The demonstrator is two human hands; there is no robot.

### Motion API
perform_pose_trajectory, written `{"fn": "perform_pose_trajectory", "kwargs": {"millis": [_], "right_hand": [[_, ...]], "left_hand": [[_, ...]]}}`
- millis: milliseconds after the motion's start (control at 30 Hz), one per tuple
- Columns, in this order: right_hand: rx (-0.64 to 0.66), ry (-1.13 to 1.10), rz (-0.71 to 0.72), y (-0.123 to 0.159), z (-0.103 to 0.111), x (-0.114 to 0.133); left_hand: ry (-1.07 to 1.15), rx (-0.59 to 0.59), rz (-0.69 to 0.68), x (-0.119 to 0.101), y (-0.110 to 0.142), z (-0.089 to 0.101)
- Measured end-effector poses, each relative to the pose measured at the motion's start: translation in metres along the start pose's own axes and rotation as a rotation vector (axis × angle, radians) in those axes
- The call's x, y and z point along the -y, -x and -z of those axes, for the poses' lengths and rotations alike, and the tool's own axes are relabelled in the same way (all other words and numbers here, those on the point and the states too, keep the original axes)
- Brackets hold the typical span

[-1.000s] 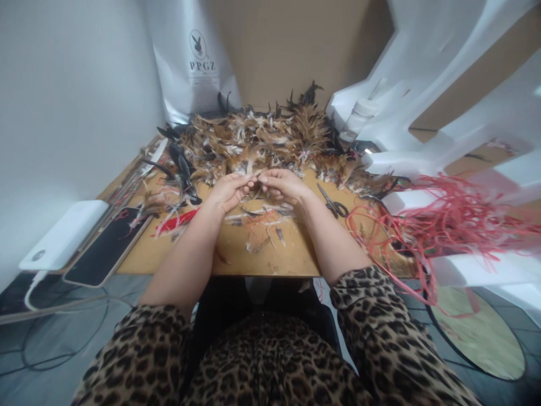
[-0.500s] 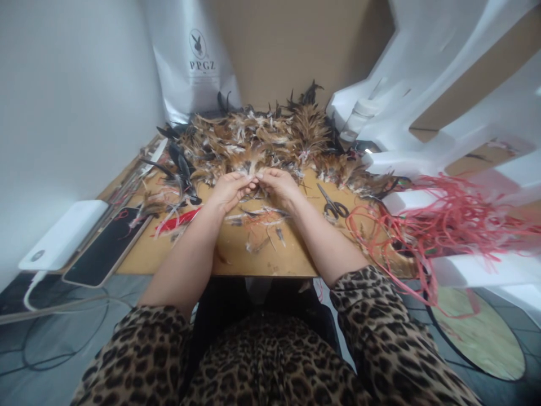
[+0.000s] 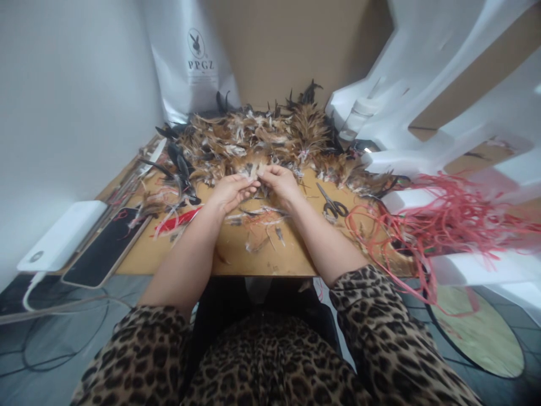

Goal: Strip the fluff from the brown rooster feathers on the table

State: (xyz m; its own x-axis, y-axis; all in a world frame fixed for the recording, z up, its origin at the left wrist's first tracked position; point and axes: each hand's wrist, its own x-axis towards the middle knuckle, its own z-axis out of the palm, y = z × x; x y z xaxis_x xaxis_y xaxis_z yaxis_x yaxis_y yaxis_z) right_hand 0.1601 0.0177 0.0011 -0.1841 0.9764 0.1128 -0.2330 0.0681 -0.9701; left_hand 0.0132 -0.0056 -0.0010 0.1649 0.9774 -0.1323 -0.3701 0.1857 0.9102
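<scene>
Centrally Pinched: Pale Feather Tuft (image 3: pixel 255 169), Mid-Frame

Head-cam view, fwd + down. L hand (image 3: pixel 231 193), just L of ctr: grip closed, thumb + forefinger pinching the tuft's lower L side; other fingers loosely curled. R hand (image 3: pixel 280 184), just R of ctr: grip likewise closed, pinching the tuft's R side. Tuft lies betw. the two sets of fingertips, at the near edge of the brown feather pile (image 3: pixel 253 135); its finer detail is too small to tell.

Pile spans upper ctr, w/ black feathers (image 3: pixel 181 163) at its L end. Below the hands, ctr: feather scraps (image 3: pixel 264 217) strewn on the yellowish surface (image 3: pixel 270 260). Right of ctr, near the R forearm: scissors (image 3: pixel 337 209), black handles, blades twd upper L. Left of ctr: red strip (image 3: pixel 177 220), beside the L forearm. Lower left: dark-screened phone (image 3: pixel 101 248), next to a white device (image 3: pixel 63 234) w/ cable attached. Mid-right: tangled red ribbons (image 3: pixel 456 217), some hanging past the surface edge. Upper left: silvery bag (image 3: pixel 200 96) marked "PPGZ". Upper right: jar (image 3: pixel 358 117), tilted, whitish lid. Lower right: round disc (image 3: pixel 475 332), dark rim.
</scene>
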Motion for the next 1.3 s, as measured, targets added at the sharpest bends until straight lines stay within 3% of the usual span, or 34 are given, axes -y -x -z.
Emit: {"fn": "perform_pose_trajectory", "kwargs": {"millis": [233,867,967,1133,1300], "right_hand": [[-0.009,0.061,0.045,0.002,-0.004,0.0],[0.025,0.069,-0.035,0.001,0.0,0.001],[-0.009,0.187,0.007,-0.005,0.014,0.007],[-0.11,0.574,0.075,-0.016,0.041,0.008],[-0.028,0.836,0.019,-0.016,0.047,0.003]], "left_hand": [[-0.026,0.012,0.009,0.002,0.0,-0.001],[-0.194,-0.029,-0.034,0.001,0.001,-0.001],[-0.144,-0.112,-0.058,-0.002,0.001,-0.001],[-0.033,-0.209,-0.11,-0.003,-0.003,0.003],[-0.002,-0.222,-0.101,-0.003,-0.003,0.002]]}}
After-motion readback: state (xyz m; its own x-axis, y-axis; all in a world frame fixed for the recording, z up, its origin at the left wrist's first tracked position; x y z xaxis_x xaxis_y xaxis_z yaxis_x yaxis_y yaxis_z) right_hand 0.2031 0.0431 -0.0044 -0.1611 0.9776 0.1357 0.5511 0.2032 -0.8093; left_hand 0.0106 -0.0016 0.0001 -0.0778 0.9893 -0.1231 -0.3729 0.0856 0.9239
